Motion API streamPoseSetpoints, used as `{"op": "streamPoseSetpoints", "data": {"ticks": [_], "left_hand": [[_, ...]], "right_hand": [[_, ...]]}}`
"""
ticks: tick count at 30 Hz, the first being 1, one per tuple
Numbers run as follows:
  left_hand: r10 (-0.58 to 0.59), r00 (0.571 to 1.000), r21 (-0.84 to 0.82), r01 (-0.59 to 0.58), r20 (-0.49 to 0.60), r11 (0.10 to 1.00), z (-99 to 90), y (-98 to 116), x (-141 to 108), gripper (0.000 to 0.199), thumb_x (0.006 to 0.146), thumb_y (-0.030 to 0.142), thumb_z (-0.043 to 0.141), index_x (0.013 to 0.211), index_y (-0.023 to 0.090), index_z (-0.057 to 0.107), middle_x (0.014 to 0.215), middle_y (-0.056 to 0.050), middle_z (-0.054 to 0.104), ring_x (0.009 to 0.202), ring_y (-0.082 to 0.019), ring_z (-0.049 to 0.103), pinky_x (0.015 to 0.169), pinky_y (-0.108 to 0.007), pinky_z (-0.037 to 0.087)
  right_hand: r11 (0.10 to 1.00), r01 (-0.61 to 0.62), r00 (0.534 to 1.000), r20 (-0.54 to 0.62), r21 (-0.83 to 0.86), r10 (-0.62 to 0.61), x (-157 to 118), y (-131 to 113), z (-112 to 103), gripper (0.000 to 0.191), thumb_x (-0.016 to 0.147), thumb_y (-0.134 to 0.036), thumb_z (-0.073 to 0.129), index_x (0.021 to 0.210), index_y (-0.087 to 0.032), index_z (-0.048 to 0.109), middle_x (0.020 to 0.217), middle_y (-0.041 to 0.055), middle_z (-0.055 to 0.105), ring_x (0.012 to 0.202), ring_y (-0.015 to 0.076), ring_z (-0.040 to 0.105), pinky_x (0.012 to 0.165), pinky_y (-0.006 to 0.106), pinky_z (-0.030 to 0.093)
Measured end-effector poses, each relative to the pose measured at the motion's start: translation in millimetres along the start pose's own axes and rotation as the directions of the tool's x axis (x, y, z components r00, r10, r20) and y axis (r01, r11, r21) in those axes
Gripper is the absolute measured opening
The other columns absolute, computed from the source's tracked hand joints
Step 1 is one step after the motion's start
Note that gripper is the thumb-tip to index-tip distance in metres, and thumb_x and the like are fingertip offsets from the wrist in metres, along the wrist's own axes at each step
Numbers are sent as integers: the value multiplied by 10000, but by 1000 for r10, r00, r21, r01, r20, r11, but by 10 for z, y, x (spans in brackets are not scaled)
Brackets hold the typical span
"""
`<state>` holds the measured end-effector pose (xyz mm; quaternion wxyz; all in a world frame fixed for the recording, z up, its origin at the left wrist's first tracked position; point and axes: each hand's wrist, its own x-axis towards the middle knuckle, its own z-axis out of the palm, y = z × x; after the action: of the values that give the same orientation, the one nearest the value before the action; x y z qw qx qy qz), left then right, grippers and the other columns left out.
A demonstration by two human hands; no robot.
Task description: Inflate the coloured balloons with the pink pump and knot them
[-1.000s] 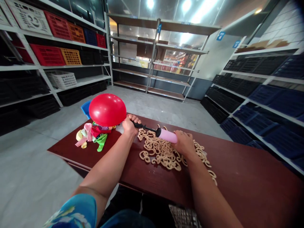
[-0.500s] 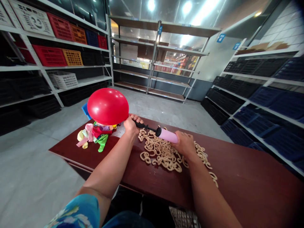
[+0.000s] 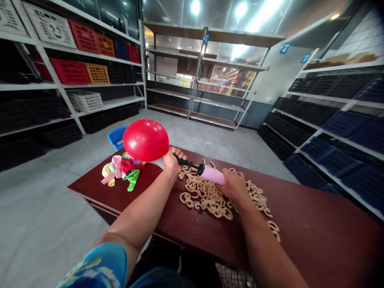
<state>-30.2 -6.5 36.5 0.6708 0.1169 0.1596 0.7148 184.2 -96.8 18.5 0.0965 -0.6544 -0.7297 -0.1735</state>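
Observation:
A round, inflated red balloon (image 3: 146,140) sits at the far end of a hand balloon pump (image 3: 212,175), which has a pink barrel and black fittings. My left hand (image 3: 173,159) is closed around the pump's black end, right where the balloon's neck meets it; the neck itself is hidden by the fingers. My right hand (image 3: 234,184) grips the pink barrel near its other end. Only a short piece of black rod shows between the two halves. Beneath the pump, many beige curled pieces (image 3: 207,196) lie scattered on the dark red-brown table (image 3: 303,216).
Limp balloons (image 3: 121,170) in several colours are heaped on the table's left, below the inflated one. Behind that corner stands a blue chair (image 3: 116,135). Shelving with coloured crates (image 3: 69,72) lines the left, dark crates (image 3: 339,160) the right; a metal rack (image 3: 196,80) stands at the back.
The pump has shortened, with less rod showing and my hands closer together. The balloon has shifted right and slightly down and looks a little smaller. The whole view has shifted slightly.

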Motion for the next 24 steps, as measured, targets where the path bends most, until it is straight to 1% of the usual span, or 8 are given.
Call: {"op": "streamPoseSetpoints", "data": {"ticks": [4, 7, 9, 11, 15, 18, 21, 24], "left_hand": [[-30, 999, 10, 30, 24, 999, 35, -164, -85, 182, 649, 64, 391, 596, 189, 269, 499, 50, 245, 383, -75, 294, 412, -225, 269], [-30, 999, 35, 29, 27, 999, 59, -165, -80, 171, 643, 66, 390, 595, 189, 282, 497, 47, 262, 385, -79, 310, 416, -231, 282], [-15, 1000, 46, 14, 28, 999, 72, -89, -41, 170, 643, 63, 386, 597, 190, 282, 497, 47, 265, 385, -80, 316, 415, -230, 281], [7, 1000, 35, -8, 29, 999, 70, 34, 19, 171, 654, 67, 384, 603, 191, 278, 499, 50, 262, 382, -79, 313, 412, -226, 273], [48, 999, -4, -48, 5, 999, 8, 291, 155, 165, 674, 74, 379, 611, 189, 279, 503, 57, 244, 373, -71, 291, 405, -217, 254], [66, 998, -14, -66, 4, 998, -47, 375, 217, 154, 676, 74, 376, 615, 187, 293, 505, 57, 240, 375, -68, 287, 406, -215, 255], [82, 997, -6, -82, 7, 997, -58, 323, 208, 161, 679, 80, 382, 612, 188, 283, 506, 57, 230, 374, -67, 280, 402, -215, 249], [52, 999, 10, -52, -7, 999, -26, 176, 131, 176, 670, 69, 379, 606, 189, 267, 502, 56, 222, 369, -68, 271, 399, -216, 246]], "right_hand": [[1000, 17, 1000, 0, 19, -17, 6, -99, -5, 267, 667, -348, 569, 863, -186, 488, 861, 67, 623, 837, 220, 539, 762, 326, 257], [999, 15, 1000, 22, 36, -16, 18, -101, 2, 254, 677, -363, 556, 855, -193, 492, 833, 49, 620, 823, 213, 541, 744, 325, 259], [999, 8, 999, 33, 42, -10, 27, -55, 4, 248, 676, -357, 553, 859, -200, 495, 843, 39, 619, 823, 208, 541, 741, 322, 259], [999, -11, 999, 44, 44, 10, 33, 33, 6, 256, 671, -345, 555, 879, -205, 503, 869, 37, 620, 841, 207, 539, 743, 320, 259], [996, -79, 994, 83, 48, 75, 31, 249, 28, 322, 655, -343, 571, 949, -221, 519, 909, 41, 622, 865, 214, 536, 734, 317, 256], [993, -112, 989, 100, 33, 108, 23, 315, 47, 344, 647, -355, 583, 955, -215, 521, 922, 53, 622, 858, 218, 536, 726, 319, 253], [995, -100, 991, 86, 7, 99, 16, 255, 49, 351, 640, -354, 594, 945, -201, 514, 918, 67, 621, 871, 225, 536, 741, 325, 250], [999, -38, 998, 59, -1, 38, 13, 129, 37, 323, 646, -346, 587, 919, -196, 502, 907, 62, 621, 870, 223, 538, 758, 329, 248]]}}
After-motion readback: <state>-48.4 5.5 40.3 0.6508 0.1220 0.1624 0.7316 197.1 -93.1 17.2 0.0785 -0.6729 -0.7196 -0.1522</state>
